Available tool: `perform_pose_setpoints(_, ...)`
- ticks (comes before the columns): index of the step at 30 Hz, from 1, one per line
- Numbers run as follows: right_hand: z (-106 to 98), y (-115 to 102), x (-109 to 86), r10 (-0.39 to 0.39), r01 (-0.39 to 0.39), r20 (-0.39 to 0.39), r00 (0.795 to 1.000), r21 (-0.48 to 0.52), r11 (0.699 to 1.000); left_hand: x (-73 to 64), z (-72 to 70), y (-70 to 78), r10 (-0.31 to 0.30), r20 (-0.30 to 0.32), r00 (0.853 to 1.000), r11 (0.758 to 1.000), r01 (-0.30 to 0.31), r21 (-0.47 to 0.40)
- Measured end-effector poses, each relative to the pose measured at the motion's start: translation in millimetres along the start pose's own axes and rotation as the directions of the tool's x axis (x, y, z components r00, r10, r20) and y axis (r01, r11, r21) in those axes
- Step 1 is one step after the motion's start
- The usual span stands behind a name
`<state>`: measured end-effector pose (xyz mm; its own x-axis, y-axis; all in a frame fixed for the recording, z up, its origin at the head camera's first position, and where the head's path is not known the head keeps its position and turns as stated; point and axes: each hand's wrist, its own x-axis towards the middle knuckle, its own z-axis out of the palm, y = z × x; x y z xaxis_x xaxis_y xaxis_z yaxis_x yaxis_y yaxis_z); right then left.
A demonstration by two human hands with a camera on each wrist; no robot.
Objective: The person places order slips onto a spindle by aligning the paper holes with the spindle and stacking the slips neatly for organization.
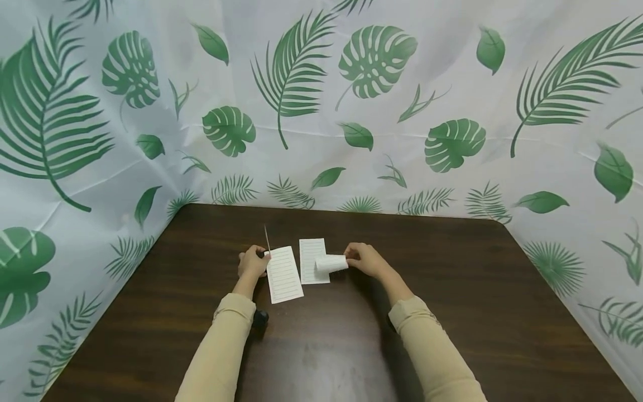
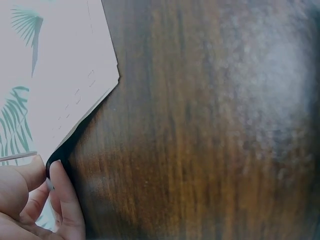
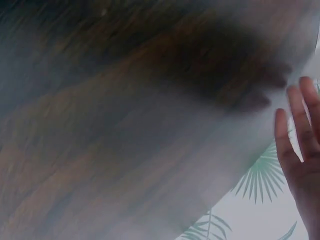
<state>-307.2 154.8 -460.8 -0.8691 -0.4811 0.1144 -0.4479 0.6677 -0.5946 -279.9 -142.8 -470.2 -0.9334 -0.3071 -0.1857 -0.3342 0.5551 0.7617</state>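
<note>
In the head view my left hand (image 1: 253, 262) pinches the top left corner of a lined sheet of paper (image 1: 284, 274); the left wrist view shows its thumb and fingers (image 2: 62, 195) at the sheet's edge. A thin straight grey strip (image 1: 267, 237) sticks up beside this hand, with a black part largely hidden by the fingers. A second lined sheet (image 1: 312, 251) lies flat on the table. Over its right side is a curled white piece of paper (image 1: 332, 263), its right end pinched by my right hand (image 1: 366, 259). Spread, blurred fingers (image 3: 295, 115) show in the right wrist view, without the paper.
The dark brown wooden table (image 1: 477, 290) reaches to a white curtain (image 1: 311, 151) printed with green leaves at the back and sides. A small black object (image 1: 260, 318) sits by the left wrist.
</note>
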Motion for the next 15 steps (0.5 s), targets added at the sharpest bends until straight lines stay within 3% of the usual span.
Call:
perform_pose_setpoints(5, 1, 3, -2.2, 0.029, -0.029, -0.039, 0.999, 0.009, 1.0, -1.9, -2.4, 0.5, -0.016, -0.002, 1.0, 1.0, 0.016, 0.02)
perform_pose_setpoints(6, 6, 13, 0.0, -0.003, 0.004, -0.055, 0.999, 0.011, 1.0, -1.9, -2.6, 0.5, -0.014, -0.002, 1.0, 1.0, 0.014, 0.025)
perform_pose_setpoints(9, 12, 9, 1.1, 0.016, -0.018, -0.086, 0.996, -0.022, 1.0, -1.1, -2.8, 2.3, 0.003, -0.002, 1.0, 1.0, -0.003, 0.024)
perform_pose_setpoints(12, 21, -1, 6.7, 0.088, -0.1, -0.125, 0.988, -0.087, 0.991, -0.8, -2.6, 4.5, 0.011, -0.003, 1.0, 1.0, -0.011, 0.019)
perform_pose_setpoints(13, 21, -16, 6.3, 0.159, -0.173, -0.119, 0.98, -0.124, 0.977, -1.2, -2.2, 5.2, 0.01, -0.004, 1.0, 1.0, -0.01, 0.018)
perform_pose_setpoints(15, 27, -22, 12.2, 0.232, -0.251, -0.112, 0.966, -0.203, 0.946, -2.4, -1.3, 6.2, 0.003, -0.003, 1.0, 1.0, -0.003, 0.014)
